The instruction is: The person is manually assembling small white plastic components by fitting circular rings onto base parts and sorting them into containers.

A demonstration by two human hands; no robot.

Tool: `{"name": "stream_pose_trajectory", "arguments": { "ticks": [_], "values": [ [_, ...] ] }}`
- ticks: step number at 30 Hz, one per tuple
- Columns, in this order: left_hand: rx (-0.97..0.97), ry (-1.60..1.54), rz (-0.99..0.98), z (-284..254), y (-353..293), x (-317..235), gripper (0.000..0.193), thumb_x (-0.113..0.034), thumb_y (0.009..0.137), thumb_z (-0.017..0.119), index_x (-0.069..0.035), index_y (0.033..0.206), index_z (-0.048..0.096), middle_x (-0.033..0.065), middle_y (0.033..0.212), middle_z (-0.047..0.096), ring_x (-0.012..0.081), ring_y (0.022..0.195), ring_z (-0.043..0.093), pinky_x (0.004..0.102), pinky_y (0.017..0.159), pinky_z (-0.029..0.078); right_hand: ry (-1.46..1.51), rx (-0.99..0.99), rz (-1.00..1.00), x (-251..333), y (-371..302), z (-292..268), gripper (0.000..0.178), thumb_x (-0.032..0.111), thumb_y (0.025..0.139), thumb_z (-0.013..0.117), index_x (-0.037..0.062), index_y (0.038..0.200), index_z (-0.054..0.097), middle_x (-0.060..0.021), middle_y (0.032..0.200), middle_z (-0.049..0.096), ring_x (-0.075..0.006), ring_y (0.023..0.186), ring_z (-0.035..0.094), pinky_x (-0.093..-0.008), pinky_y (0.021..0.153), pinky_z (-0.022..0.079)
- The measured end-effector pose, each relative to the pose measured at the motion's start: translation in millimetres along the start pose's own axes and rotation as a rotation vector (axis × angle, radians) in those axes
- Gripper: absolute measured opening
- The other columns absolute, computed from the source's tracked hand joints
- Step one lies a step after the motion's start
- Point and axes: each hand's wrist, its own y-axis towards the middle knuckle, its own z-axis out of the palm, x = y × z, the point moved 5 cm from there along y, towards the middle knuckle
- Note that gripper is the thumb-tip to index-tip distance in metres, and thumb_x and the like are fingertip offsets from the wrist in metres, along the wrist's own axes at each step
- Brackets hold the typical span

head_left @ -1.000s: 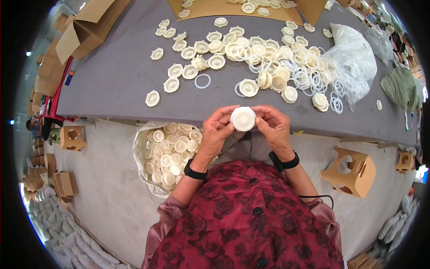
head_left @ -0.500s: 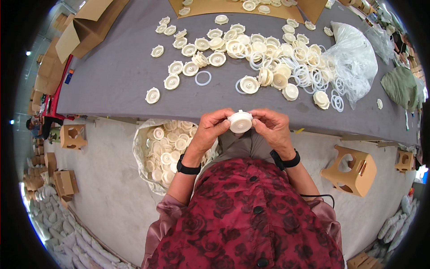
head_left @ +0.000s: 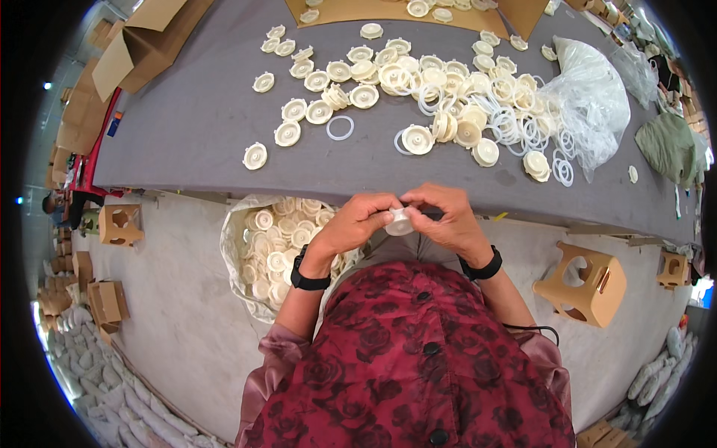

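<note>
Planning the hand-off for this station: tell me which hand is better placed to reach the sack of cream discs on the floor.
Left, probably. The left hand shares the small cream disc with the right hand, and the open sack of discs lies just below and beside the left wrist; the right would have to cross over.

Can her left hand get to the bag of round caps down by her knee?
Probably yes: the bag sits open right below the left hand, nothing between, though that hand is busy holding a cap.

Discs (head_left: 351,78) and loose rings (head_left: 515,123) lie spread across the bench (head_left: 187,142), with a plastic bag (head_left: 594,97) at their right end. Below the bench's near edge, on the floor, a sack of discs (head_left: 272,250) sits left of the person — a stool (head_left: 582,282) stands to the right, another stool (head_left: 119,224) far left.
</note>
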Motion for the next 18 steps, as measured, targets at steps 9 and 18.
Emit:
{"name": "stream_pose_trajectory", "arguments": {
  "ticks": [9, 18],
  "values": [
    [0.059, 1.101, -0.497, -64, -92, -29, 0.023, -0.022, 0.08, 0.073, -0.007, 0.097, 0.073, 0.0157, 0.089, 0.07, 0.0351, 0.09, 0.066, 0.043, 0.079, 0.05, -0.515, -0.033, -0.137, -10, 14, -8, 0.027, 0.015, 0.083, 0.072, 0.0027, 0.106, 0.065, -0.0125, 0.091, 0.061, -0.0312, 0.079, 0.063, -0.0397, 0.067, 0.05],
    [-0.396, 0.831, -0.074, -43, -46, -28, 0.032, -0.014, 0.081, 0.075, -0.004, 0.111, 0.069, 0.0128, 0.093, 0.068, 0.0275, 0.085, 0.067, 0.0366, 0.072, 0.051, -1.069, -0.022, -0.083, -49, 48, -15, 0.024, 0.0, 0.081, 0.066, 0.0012, 0.105, 0.065, -0.0134, 0.097, 0.061, -0.0312, 0.081, 0.064, -0.0373, 0.066, 0.051]
  ]
}}
